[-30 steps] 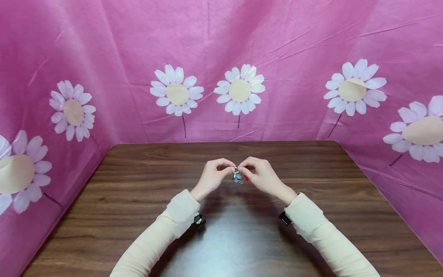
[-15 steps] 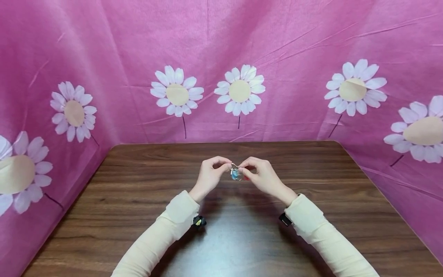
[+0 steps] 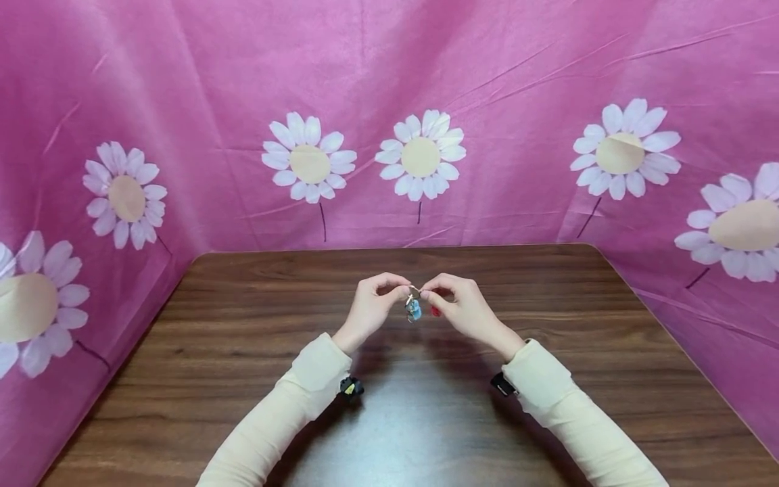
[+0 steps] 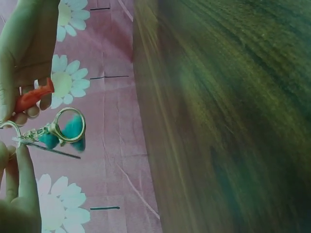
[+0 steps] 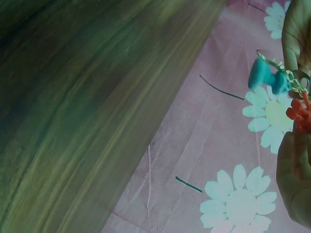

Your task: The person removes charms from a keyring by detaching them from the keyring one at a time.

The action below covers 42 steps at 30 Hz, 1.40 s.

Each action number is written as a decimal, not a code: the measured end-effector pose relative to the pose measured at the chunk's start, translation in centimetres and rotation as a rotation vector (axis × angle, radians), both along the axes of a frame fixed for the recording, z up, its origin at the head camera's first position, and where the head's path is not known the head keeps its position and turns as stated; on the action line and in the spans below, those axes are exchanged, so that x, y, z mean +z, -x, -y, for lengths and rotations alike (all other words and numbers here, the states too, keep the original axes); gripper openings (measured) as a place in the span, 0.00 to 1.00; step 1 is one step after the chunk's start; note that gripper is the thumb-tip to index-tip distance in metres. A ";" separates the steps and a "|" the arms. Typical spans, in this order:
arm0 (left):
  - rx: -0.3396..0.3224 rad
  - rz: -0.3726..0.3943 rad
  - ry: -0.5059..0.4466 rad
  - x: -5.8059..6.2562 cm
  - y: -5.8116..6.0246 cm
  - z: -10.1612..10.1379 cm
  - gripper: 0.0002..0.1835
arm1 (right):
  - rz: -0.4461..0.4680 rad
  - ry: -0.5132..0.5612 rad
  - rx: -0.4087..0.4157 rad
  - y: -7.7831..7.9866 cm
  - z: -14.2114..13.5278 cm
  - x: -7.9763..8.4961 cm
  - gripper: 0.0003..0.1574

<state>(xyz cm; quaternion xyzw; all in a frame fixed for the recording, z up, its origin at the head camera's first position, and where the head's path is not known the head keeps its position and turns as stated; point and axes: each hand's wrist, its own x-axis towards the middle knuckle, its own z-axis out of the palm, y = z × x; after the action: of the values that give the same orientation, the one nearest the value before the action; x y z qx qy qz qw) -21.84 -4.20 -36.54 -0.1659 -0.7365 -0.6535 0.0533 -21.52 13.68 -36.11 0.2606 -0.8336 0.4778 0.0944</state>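
A keychain hangs between both hands, raised over the table's far half. My left hand [image 3: 369, 308] pinches the keychain's small split ring [image 4: 12, 127] between thumb and index finger. From the opposite side, my right hand [image 3: 465, 308] pinches at the same ring with thumb and index finger. Below the fingertips dangles a teal charm [image 3: 416, 310] on a short gold chain with a larger gold ring [image 4: 83, 127]. A small red figure-like charm [image 4: 34, 98] hangs under the right fingers, partly covered by them in the head view. Fingers hide the exact gripping spot.
The brown wood-grain table [image 3: 243, 325] extends around both arms. Behind it and at both sides hangs a pink cloth [image 3: 487, 61] with white daisies. Each wrist carries a small black device [image 3: 502, 384] below a rolled cream sleeve [image 3: 541, 379].
The teal charm and gold chain have swung and turned below the fingers. My left hand drew slightly left, then back a little; more of the red charm shows now.
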 end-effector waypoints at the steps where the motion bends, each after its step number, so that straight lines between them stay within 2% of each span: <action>1: -0.009 -0.004 0.007 -0.3 0.2 0.0 0.09 | 0.011 0.005 0.002 -0.3 0.1 0.4 0.04; 8: -0.053 0.005 0.015 -1.2 0.4 0.0 0.08 | 0.079 -0.003 0.023 -2.0 1.0 3.1 0.04; 18: -0.086 0.013 0.051 -1.1 0.3 0.0 0.08 | 0.179 0.021 0.016 -2.3 1.2 3.5 0.05; 22: -0.125 0.014 0.066 0.1 -0.3 0.2 0.09 | 0.196 0.025 0.018 -2.3 1.2 3.4 0.06; 25: -0.076 -0.027 0.061 1.2 -0.8 0.5 0.09 | 0.184 0.021 0.001 -2.3 1.3 3.3 0.06; 29: 0.016 -0.086 0.103 0.7 -0.4 1.0 0.07 | 0.170 0.022 -0.038 -2.3 1.5 3.3 0.06; 31: 0.017 -0.091 0.137 0.1 -0.4 1.1 0.07 | 0.174 0.030 -0.055 -2.3 1.6 3.3 0.07; 33: 0.006 -0.066 0.176 0.1 -0.8 1.0 0.07 | 0.188 0.045 -0.064 -2.2 1.7 3.1 0.07; 37: 0.005 -0.043 0.190 -0.3 -1.1 0.7 0.07 | 0.192 0.059 -0.070 -1.1 1.5 1.4 0.07; 40: 0.026 -0.051 0.203 -1.1 -0.8 0.6 0.06 | 0.192 0.051 -0.079 -0.2 1.4 0.2 0.06; 42: 0.033 -0.066 0.216 -1.2 -0.8 0.5 0.06 | 0.196 0.035 -0.094 -0.1 1.4 0.2 0.06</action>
<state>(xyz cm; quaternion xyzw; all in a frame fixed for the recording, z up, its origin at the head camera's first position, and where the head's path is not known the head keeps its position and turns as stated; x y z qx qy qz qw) -21.08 -4.74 -37.71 -0.1800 -0.8030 -0.5637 0.0704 -21.47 12.23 -35.94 0.1716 -0.8416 0.5106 0.0391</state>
